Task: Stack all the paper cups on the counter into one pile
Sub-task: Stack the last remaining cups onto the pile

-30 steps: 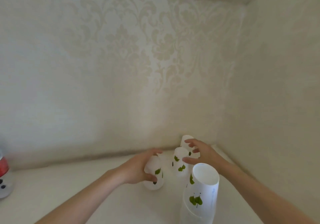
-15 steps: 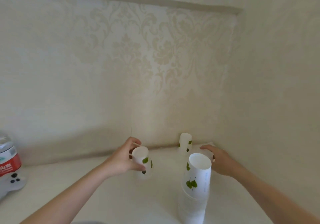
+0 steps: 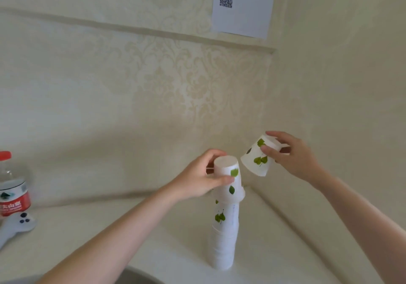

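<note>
Cream wallpaper with a faint damask pattern fills most of the head camera's view, meeting a plain side wall in a corner on the right. A sheet of paper [image 3: 242, 7] with a QR code and a small dark photo hangs high on the back wall. Below runs a pale counter [image 3: 109, 235].

Near the corner, a tall pile of cups [image 3: 224, 237] stands upside down on the counter, white with green leaf prints. The left hand [image 3: 197, 180] grips an inverted cup [image 3: 229, 180] by its upper part, thumb in front and fingers behind, and this cup sits over the top of the pile, its rim flaring wider than the cup beneath. Whether it is pushed fully home cannot be told.

The right hand [image 3: 292, 156] pinches a second cup [image 3: 259, 158] by its base end and holds it in the air, tilted, with its open mouth pointing down and to the left, just beside the top of the pile and not touching it.

At the far left edge stands a water bottle [image 3: 12, 187] with a red cap and red label, and in front of it lies a white controller [image 3: 17, 224] with dark buttons.
</note>
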Demonstrator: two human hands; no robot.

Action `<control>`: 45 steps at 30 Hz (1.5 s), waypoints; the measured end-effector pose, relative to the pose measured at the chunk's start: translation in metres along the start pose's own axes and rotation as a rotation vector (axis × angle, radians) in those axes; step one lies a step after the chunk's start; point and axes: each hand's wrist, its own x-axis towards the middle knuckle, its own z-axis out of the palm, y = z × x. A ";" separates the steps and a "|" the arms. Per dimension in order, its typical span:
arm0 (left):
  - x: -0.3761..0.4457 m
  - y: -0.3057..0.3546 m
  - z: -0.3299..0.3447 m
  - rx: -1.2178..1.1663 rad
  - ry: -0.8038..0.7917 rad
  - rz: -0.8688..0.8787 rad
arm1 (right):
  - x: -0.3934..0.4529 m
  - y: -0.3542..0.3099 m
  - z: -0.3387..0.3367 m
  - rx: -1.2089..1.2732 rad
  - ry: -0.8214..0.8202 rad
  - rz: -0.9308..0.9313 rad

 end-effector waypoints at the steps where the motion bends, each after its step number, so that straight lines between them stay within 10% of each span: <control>1: -0.002 -0.005 0.007 0.030 -0.025 -0.002 | -0.004 -0.006 -0.002 -0.008 0.004 -0.026; 17: -0.034 -0.106 0.011 -0.057 -0.403 -0.307 | -0.047 0.006 0.076 -0.075 -0.409 -0.040; 24: 0.029 -0.158 -0.015 0.042 0.053 -0.338 | -0.026 0.059 0.071 0.422 -0.489 0.208; 28: 0.093 -0.179 0.000 0.096 0.052 -0.297 | 0.001 0.126 0.096 0.324 -0.157 0.495; 45: 0.148 -0.204 0.059 0.107 0.265 -0.294 | -0.028 0.188 0.141 0.321 -0.182 0.580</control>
